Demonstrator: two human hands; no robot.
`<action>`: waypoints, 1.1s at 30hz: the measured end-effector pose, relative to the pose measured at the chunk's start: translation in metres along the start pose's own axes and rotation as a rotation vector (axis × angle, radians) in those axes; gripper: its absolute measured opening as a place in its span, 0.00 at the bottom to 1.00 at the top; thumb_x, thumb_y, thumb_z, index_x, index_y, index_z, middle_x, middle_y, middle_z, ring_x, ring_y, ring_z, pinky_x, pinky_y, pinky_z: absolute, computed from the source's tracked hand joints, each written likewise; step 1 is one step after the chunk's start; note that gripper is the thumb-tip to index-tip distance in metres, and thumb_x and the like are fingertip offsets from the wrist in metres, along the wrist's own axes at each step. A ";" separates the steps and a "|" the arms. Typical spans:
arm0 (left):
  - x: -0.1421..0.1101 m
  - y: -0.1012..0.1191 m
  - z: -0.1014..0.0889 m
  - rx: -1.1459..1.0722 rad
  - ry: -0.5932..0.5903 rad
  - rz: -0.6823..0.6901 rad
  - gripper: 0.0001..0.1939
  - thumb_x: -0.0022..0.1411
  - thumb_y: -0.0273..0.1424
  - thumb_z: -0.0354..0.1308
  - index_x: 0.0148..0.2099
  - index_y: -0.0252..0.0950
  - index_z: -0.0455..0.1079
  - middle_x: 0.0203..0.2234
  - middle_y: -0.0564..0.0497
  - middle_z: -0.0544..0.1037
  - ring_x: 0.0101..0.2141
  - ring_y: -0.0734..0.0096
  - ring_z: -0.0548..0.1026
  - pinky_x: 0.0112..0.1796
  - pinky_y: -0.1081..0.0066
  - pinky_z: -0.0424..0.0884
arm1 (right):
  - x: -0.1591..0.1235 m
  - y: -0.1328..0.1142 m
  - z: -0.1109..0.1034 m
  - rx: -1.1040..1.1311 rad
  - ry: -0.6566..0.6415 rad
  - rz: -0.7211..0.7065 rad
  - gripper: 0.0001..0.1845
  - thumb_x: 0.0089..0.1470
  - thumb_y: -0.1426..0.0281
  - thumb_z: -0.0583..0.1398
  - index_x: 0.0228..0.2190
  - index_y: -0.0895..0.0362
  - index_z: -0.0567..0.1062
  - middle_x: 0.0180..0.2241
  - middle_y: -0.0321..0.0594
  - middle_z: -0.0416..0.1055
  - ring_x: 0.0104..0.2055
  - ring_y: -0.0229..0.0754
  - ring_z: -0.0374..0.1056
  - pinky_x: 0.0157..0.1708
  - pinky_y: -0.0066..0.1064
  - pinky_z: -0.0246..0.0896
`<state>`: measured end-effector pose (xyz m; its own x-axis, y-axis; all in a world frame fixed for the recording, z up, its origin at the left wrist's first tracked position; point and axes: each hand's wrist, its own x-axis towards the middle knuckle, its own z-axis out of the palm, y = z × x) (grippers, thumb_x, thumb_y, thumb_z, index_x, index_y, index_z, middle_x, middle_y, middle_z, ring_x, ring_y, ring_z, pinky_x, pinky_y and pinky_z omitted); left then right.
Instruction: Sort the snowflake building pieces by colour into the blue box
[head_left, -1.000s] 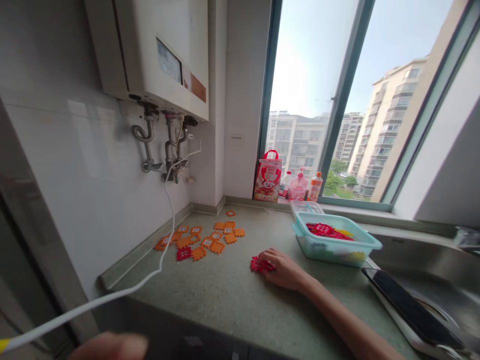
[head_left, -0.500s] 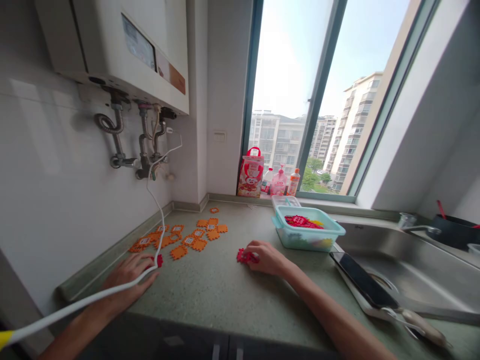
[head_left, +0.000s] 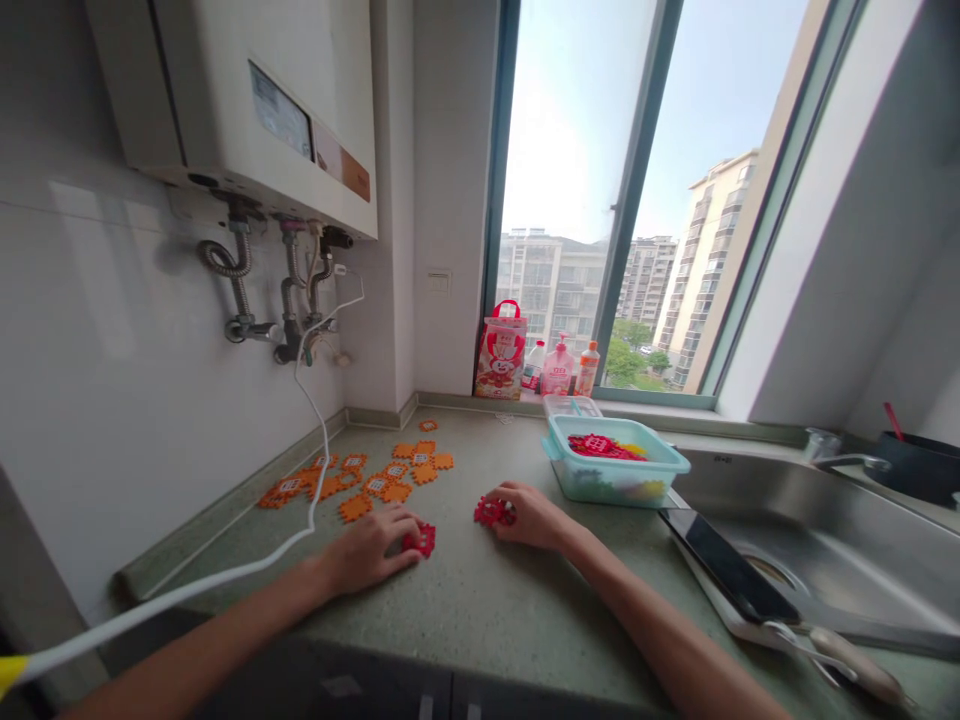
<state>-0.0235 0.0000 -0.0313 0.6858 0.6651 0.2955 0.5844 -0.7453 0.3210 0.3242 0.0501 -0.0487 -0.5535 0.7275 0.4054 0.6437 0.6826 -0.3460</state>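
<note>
Low over the counter, my left hand (head_left: pixel 375 548) is closed on a red toothed puzzle tile (head_left: pixel 424 540), which pokes out past the fingertips. To its right, my right hand (head_left: pixel 529 514) grips red puzzle tiles (head_left: pixel 489 511) at the counter surface; the fingers partly cover them, and I cannot tell how many there are. A gap of bare counter separates the two hands. Behind the left hand lie several orange puzzle tiles (head_left: pixel 397 490), some with white square patterns. A pale teal plastic box (head_left: pixel 616 482) of red and yellow pieces (head_left: pixel 600 446) stands beyond my right hand.
A white cable (head_left: pixel 277 552) crosses the left side above the counter. On the right are a phone (head_left: pixel 727 562), a peeler-like handled tool (head_left: pixel 855 665) and a steel sink (head_left: pixel 840 540). Bottles (head_left: pixel 557 368) and a red bag (head_left: pixel 502 355) line the windowsill.
My left hand has moved right, carrying a red puzzle tile from beside the orange ones toward my right hand. The right hand stays in nearly the same place with its red tiles.
</note>
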 end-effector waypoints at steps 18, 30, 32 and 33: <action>0.161 -0.017 0.068 -0.087 0.074 0.066 0.22 0.58 0.42 0.66 0.52 0.37 0.74 0.41 0.47 0.80 0.36 0.63 0.77 0.40 0.67 0.72 | -0.017 0.021 -0.090 -0.494 0.664 0.006 0.16 0.65 0.64 0.61 0.52 0.53 0.77 0.55 0.47 0.77 0.52 0.51 0.73 0.56 0.42 0.65; 0.162 -0.017 0.068 -0.021 0.235 0.128 0.28 0.55 0.43 0.70 0.56 0.41 0.72 0.41 0.49 0.82 0.42 0.59 0.79 0.48 0.61 0.74 | -0.019 0.021 -0.084 -0.419 0.503 -0.047 0.14 0.64 0.66 0.61 0.50 0.52 0.75 0.61 0.50 0.70 0.59 0.54 0.69 0.59 0.49 0.65; 0.161 -0.017 0.069 -0.041 0.339 0.213 0.32 0.54 0.44 0.72 0.58 0.41 0.70 0.41 0.50 0.82 0.41 0.61 0.79 0.49 0.60 0.74 | -0.014 0.009 -0.068 -0.304 0.336 -0.136 0.17 0.60 0.66 0.65 0.51 0.51 0.74 0.63 0.49 0.69 0.60 0.52 0.70 0.59 0.47 0.68; 0.161 -0.016 0.069 -0.051 0.381 0.262 0.33 0.54 0.44 0.72 0.59 0.41 0.69 0.42 0.50 0.82 0.41 0.61 0.79 0.50 0.60 0.74 | -0.012 0.004 -0.061 -0.269 0.261 -0.161 0.19 0.58 0.65 0.67 0.51 0.51 0.74 0.63 0.50 0.69 0.60 0.52 0.71 0.58 0.46 0.69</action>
<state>0.1073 0.1153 -0.0511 0.5934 0.4321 0.6791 0.3847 -0.8933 0.2324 0.3657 0.0403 -0.0036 -0.5283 0.5469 0.6494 0.6939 0.7189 -0.0410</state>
